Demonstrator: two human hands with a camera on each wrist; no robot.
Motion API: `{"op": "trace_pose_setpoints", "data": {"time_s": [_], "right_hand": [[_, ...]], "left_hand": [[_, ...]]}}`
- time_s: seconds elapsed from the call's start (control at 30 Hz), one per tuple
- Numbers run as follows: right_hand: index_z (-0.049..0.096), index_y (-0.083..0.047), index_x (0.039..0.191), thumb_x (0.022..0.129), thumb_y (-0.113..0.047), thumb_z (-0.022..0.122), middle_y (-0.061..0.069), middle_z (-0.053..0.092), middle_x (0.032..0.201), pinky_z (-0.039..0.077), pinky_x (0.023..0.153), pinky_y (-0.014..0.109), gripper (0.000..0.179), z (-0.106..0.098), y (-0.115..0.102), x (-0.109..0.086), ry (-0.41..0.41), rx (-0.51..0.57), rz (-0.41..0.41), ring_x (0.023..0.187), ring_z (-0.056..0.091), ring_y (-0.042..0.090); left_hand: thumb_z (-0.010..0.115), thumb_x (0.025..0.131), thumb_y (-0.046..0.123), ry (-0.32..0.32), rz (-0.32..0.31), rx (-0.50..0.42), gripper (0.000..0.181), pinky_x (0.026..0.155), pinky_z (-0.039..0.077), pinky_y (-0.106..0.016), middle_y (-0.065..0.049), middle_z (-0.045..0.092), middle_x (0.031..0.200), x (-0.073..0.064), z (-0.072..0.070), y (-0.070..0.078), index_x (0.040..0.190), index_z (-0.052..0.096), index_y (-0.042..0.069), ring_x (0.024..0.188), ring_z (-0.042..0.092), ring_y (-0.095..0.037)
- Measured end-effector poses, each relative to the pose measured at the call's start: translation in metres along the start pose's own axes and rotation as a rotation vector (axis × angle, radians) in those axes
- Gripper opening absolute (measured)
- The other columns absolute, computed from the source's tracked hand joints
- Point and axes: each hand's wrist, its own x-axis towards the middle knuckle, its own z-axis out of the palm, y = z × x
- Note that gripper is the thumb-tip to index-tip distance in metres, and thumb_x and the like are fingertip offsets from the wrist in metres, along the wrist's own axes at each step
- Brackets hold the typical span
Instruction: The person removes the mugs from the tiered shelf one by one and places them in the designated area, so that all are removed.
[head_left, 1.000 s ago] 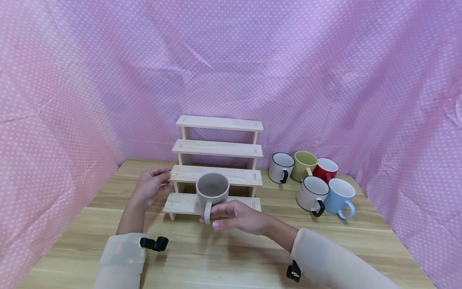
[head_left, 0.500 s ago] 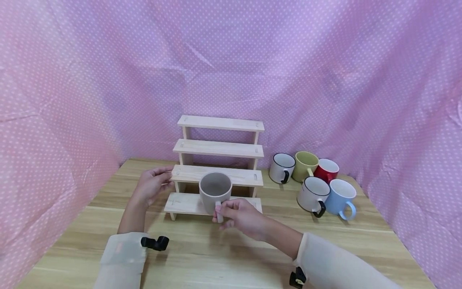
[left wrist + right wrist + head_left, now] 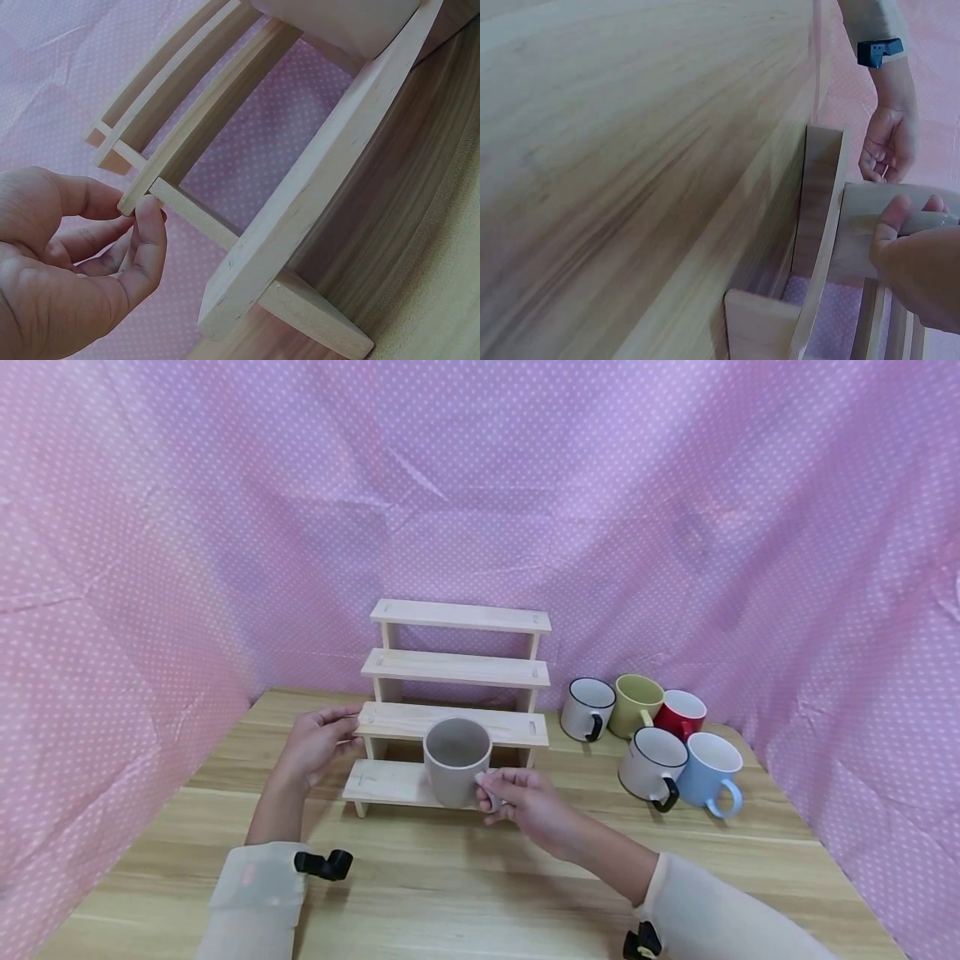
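A beige-grey mug [image 3: 453,777] stands upright at the lowest step of a pale wooden tiered rack [image 3: 390,781]. My right hand [image 3: 536,810] pinches its handle between thumb and fingers, and the handle now points right. In the right wrist view the mug [image 3: 855,232] has its base against the bottom board. My left hand [image 3: 315,747] pinches the left end of the second board up; the left wrist view shows thumb and index finger of that hand [image 3: 82,255] on the board's end [image 3: 129,202].
Right of the rack stand two white mugs with black rims [image 3: 587,710] [image 3: 651,764], a yellow-green mug [image 3: 636,706], a red mug [image 3: 680,714] and a light blue mug [image 3: 708,772]. A pink dotted cloth [image 3: 480,485] hangs behind the wooden table [image 3: 420,893].
The mug has turned so its handle swings from the front to the right, and it has shifted slightly right. My right hand has followed, pinching the handle. The left hand stays put.
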Motion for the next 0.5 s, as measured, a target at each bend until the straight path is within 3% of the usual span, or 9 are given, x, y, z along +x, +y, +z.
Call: {"op": "trace_pose_setpoints", "data": {"time_s": [0.3, 0.5], "right_hand": [[0.06, -0.003, 0.096, 0.109, -0.013, 0.05, 0.003, 0.06, 0.091, 0.058, 0.081, 0.027, 0.019, -0.03, 0.0, -0.001, 0.057, -0.15, -0.088, 0.086, 0.06, 0.014], [0.061, -0.003, 0.095, 0.109, -0.011, 0.05, 0.004, 0.06, 0.09, 0.06, 0.08, 0.027, 0.019, -0.046, -0.003, -0.004, 0.049, -0.121, -0.107, 0.086, 0.061, 0.014]], "left_hand": [[0.054, 0.107, 0.01, -0.002, -0.001, -0.004, 0.044, 0.095, 0.059, -0.028, -0.011, 0.057, 0.122, -0.002, 0.0, 0.002, 0.146, 0.046, -0.009, 0.096, 0.062, -0.012], [0.054, 0.106, 0.01, 0.004, -0.004, -0.003, 0.044, 0.095, 0.059, -0.03, -0.011, 0.057, 0.123, 0.0, 0.0, 0.002, 0.146, 0.047, -0.009, 0.096, 0.063, -0.012]]}}
